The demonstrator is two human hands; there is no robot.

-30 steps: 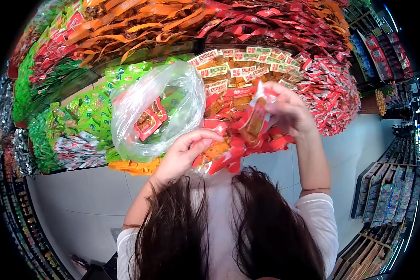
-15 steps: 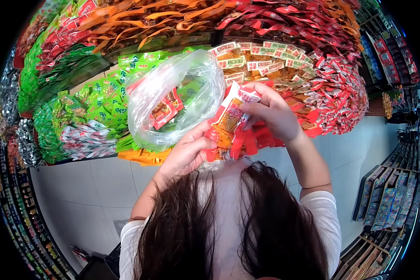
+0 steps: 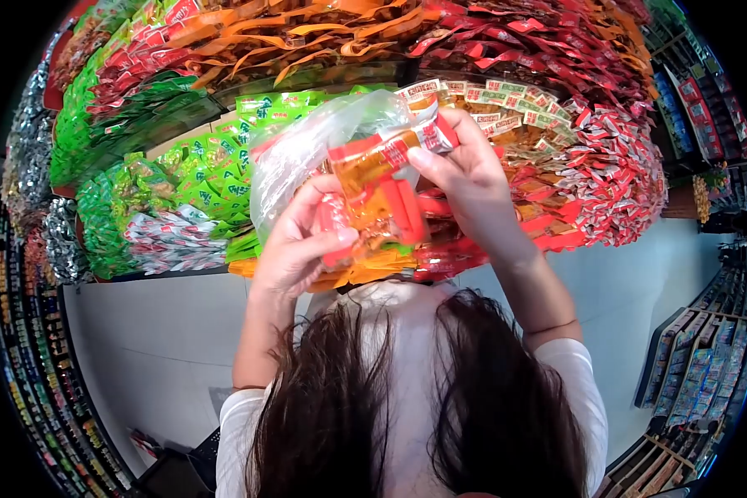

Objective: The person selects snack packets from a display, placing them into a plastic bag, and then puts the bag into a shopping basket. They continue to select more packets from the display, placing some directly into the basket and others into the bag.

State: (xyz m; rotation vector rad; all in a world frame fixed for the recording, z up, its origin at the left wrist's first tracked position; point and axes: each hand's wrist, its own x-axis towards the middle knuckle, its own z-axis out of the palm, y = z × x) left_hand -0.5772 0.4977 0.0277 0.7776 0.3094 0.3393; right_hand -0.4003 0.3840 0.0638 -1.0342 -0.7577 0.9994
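Okay, right hand pinching red-orange snack packet, 12 o'clock from frame centre, at clear plastic bag mouth. Left hand, 8 o'clock of packet, gripping bag. Bag contents blurry through plastic, packet print unreadable, left fingertips hidden behind bag.

snack packet: red-edged, clear window, orange contents, tilted, at bag mouth | plastic bag: clear, thin, crumpled, mouth open, red packets inside

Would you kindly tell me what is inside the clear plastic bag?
Red-and-orange snack packets show through the clear plastic bag. The right hand and its held packet cover the rest.
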